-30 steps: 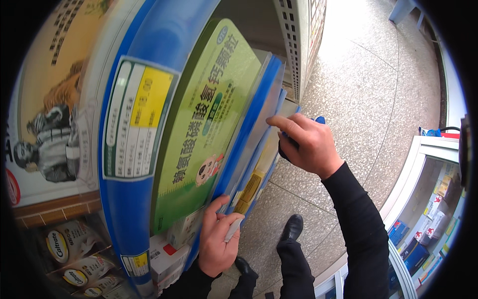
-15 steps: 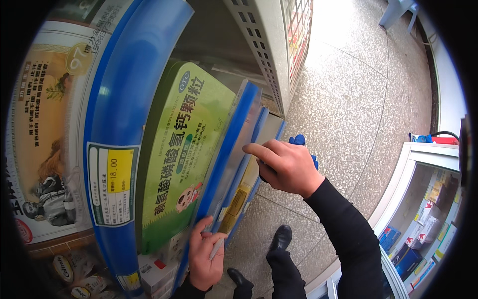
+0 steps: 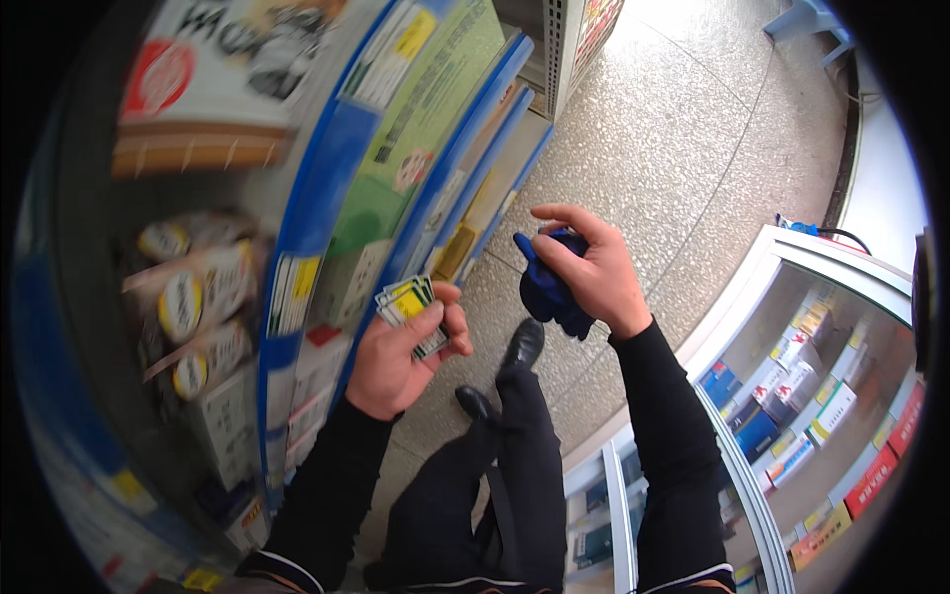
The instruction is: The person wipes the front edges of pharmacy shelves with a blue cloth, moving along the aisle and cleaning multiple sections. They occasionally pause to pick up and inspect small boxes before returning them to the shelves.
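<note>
My left hand is closed on a small fanned stack of price labels, white, yellow and green, pinched under the thumb beside the shelf fronts. My right hand holds a bundled dark blue glove against its palm; whether there is more than one glove I cannot tell. Its thumb and index finger stretch past the glove toward the shelves, apart from them. Close to my left hand run the blue shelf-edge strips with price labels behind them. A large green box stands behind one strip.
On the left, shelves hold plastic-wrapped packs and boxes. A glass display cabinet with white frames and several medicine boxes stands at right. Between them lies the speckled floor, with my black shoes below. A blue stool is far right.
My view has shifted along the shelves. My right hand has drawn away from the shelf edge, bringing the blue glove into clearer sight. My left hand has come up, showing the fanned labels.
</note>
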{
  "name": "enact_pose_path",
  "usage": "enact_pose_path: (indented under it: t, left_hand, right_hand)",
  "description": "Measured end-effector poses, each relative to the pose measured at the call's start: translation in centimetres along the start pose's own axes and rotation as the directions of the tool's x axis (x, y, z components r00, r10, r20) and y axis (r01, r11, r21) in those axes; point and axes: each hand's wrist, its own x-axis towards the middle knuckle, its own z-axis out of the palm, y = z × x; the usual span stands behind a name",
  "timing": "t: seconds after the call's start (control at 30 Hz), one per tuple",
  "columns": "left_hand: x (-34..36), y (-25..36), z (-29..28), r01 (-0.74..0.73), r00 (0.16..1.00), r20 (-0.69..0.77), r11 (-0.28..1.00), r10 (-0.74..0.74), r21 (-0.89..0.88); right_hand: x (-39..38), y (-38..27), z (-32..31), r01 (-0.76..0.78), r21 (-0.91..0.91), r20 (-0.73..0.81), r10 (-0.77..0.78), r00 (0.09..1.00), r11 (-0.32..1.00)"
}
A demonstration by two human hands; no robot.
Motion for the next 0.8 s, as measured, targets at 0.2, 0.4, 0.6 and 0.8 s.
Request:
enact_pose_path:
  t: [0.2, 0.4, 0.6, 0.8]
  left_hand:
    - [-8.4, 0.1, 0.4, 0.058, 0.971, 0.237, 0.991, -0.028, -0.121]
    - [-19.7, 1.7, 2.9, 0.133, 0.946, 0.287, 0.988, -0.151, 0.082]
    - [-25.7, 2.8, 3.9, 0.211, 0.862, 0.351, 0.889, -0.365, 0.405]
    - [-24.6, 2.2, 4.6, 0.181, 0.876, 0.333, 0.877, -0.350, 0.445]
  right_hand:
    - [-11.8, -5.3, 0.4, -0.400, 0.542, 0.296, 0.278, 0.914, 0.739]
    - [-19.8, -15.2, 3.5, -0.191, 0.315, 0.260, 0.109, 0.959, 0.930]
    - [-21.4, -24.7, 6.5, 0.077, -0.144, 0.533, 0.012, 0.846, 0.987]
    - [-19.3, -24.2, 5.7, 0.162, -0.281, 0.620, 0.050, 0.783, 0.946]
